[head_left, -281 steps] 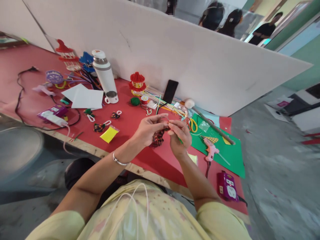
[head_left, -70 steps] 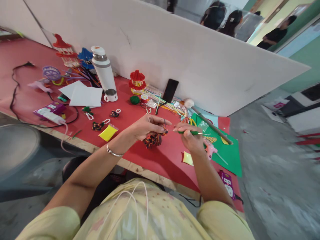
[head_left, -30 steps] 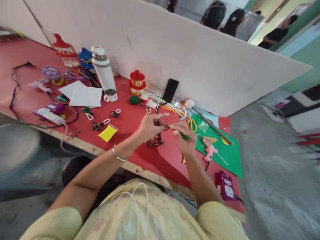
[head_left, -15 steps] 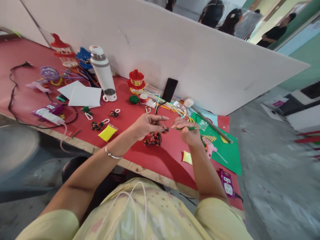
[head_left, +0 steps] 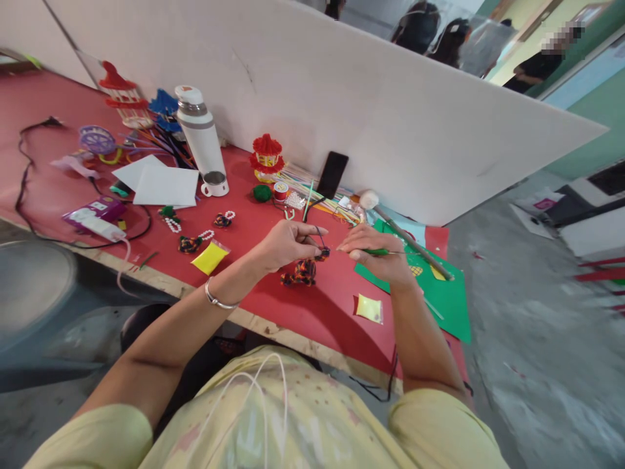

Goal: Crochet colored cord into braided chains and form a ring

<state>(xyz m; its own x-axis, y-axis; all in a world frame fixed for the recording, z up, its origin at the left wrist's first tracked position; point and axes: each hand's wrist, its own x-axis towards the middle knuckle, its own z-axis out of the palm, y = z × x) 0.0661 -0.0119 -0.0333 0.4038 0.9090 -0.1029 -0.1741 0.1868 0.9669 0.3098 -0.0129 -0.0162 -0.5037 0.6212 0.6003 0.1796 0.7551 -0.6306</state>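
My left hand (head_left: 288, 246) pinches a small multicoloured crochet piece (head_left: 323, 253), and a dark strand of yarn runs up to its raised index finger. Just below hangs or lies a bundle of the same dark, red and orange yarn (head_left: 303, 272); whether it touches the table is unclear. My right hand (head_left: 383, 251) is closed around a crochet hook (head_left: 377, 251) with a green handle, its thin metal shaft sticking out toward the wrist. The two hands are a short gap apart, over the red tabletop.
Left of my hands lie a yellow packet (head_left: 210, 257) and beaded yarn charms (head_left: 189, 243). A white flask (head_left: 202, 140), a red lantern model (head_left: 267, 156) and a phone (head_left: 333, 174) stand along the white partition (head_left: 312, 85). A mallet (head_left: 405, 228) lies across green sheet (head_left: 454, 306).
My right hand has moved right with the crochet hook, away from the crochet piece, uncovering the pale yellow packet. My left hand has stayed nearly in place.
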